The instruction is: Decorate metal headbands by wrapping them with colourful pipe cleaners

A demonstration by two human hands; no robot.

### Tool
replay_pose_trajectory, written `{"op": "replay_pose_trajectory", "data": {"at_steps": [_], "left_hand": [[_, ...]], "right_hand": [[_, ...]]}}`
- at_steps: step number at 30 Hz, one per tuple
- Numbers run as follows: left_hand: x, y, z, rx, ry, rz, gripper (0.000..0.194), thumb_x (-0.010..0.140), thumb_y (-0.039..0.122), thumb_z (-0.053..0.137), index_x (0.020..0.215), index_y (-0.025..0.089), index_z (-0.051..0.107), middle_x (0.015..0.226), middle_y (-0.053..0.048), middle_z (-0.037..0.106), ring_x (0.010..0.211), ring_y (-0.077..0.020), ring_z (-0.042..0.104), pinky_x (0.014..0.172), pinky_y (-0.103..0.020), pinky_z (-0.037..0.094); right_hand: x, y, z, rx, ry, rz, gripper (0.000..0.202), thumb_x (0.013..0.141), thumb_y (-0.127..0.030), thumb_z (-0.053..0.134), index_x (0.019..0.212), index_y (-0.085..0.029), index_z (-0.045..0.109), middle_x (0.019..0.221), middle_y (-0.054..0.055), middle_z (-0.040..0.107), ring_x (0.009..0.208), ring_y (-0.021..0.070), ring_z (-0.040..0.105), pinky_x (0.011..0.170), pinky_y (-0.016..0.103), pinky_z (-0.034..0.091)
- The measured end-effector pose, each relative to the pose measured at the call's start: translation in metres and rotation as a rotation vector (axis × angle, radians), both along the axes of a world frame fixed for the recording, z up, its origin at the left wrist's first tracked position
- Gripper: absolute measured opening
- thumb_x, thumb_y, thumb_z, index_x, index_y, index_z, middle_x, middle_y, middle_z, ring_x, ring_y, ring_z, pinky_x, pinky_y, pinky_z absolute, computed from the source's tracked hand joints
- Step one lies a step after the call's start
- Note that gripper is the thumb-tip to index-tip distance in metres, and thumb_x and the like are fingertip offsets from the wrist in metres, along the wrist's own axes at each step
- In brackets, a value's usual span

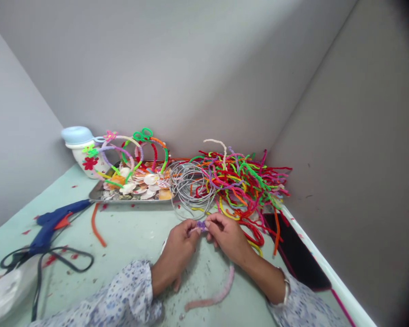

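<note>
Between my two hands is a short purple pipe cleaner [201,225], bunched or twisted at the fingertips. My left hand [179,243] pinches its left end, where a paler pink bit also shows at the fingers. From the other side, my right hand [227,234] has thumb and forefinger closed on the right end. Below the hands a pale pink, fuzzy curved strip [221,295] lies on the table, its upper end close to my right wrist. Just beyond my fingers sits a coil of grey wire [192,186].
A large heap of coloured pipe cleaners [245,177] spreads at the back right, beside a black mat [298,254]. Behind left, a metal tray [150,201] holds shells and decorated headbands [141,154]. A white cup [87,159], blue glue gun [54,222] and orange pipe cleaner [97,227] lie left.
</note>
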State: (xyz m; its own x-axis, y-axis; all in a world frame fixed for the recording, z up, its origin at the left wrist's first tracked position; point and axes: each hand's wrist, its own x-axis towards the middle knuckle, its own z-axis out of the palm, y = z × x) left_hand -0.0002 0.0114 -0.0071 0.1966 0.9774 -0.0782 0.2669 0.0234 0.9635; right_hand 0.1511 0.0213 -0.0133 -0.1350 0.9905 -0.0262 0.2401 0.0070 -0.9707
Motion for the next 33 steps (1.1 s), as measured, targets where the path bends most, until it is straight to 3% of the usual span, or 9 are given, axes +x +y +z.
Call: {"op": "replay_pose_trajectory", "data": {"at_steps": [10, 21, 33], "left_hand": [[0.0017, 0.0026, -0.0038, 0.022, 0.013, -0.008, 0.011, 0.078, 0.025, 0.052, 0.076, 0.016, 0.056, 0.068, 0.002, 0.058, 0.062, -0.0122, 0.05, 0.057, -0.021, 0.035], [0.0028, 0.0016, -0.0025, 0.056, 0.212, 0.054, 0.008, 0.074, 0.023, 0.051, 0.069, 0.017, 0.052, 0.058, 0.004, 0.052, 0.053, -0.0107, 0.046, 0.049, -0.02, 0.029], [0.0023, 0.0002, 0.0002, 0.113, 0.197, 0.056, 0.004, 0.072, 0.018, 0.05, 0.074, 0.018, 0.054, 0.064, 0.002, 0.057, 0.06, -0.0125, 0.05, 0.055, -0.021, 0.034]], "right_hand": [[-0.0024, -0.0028, 0.002, 0.01, 0.023, 0.011, 0.016, 0.083, -0.031, 0.05, 0.082, -0.018, 0.058, 0.058, -0.003, 0.057, 0.041, 0.0073, 0.048, 0.04, 0.017, 0.039], [-0.0019, -0.0038, 0.0019, 0.003, -0.005, 0.038, 0.014, 0.084, -0.029, 0.048, 0.081, -0.018, 0.056, 0.054, -0.005, 0.055, 0.04, 0.0076, 0.047, 0.041, 0.018, 0.037], [0.0012, -0.0028, -0.0034, 0.016, -0.063, 0.092, 0.015, 0.083, -0.03, 0.052, 0.087, -0.018, 0.061, 0.059, -0.002, 0.059, 0.048, 0.0094, 0.051, 0.043, 0.018, 0.04]]}}
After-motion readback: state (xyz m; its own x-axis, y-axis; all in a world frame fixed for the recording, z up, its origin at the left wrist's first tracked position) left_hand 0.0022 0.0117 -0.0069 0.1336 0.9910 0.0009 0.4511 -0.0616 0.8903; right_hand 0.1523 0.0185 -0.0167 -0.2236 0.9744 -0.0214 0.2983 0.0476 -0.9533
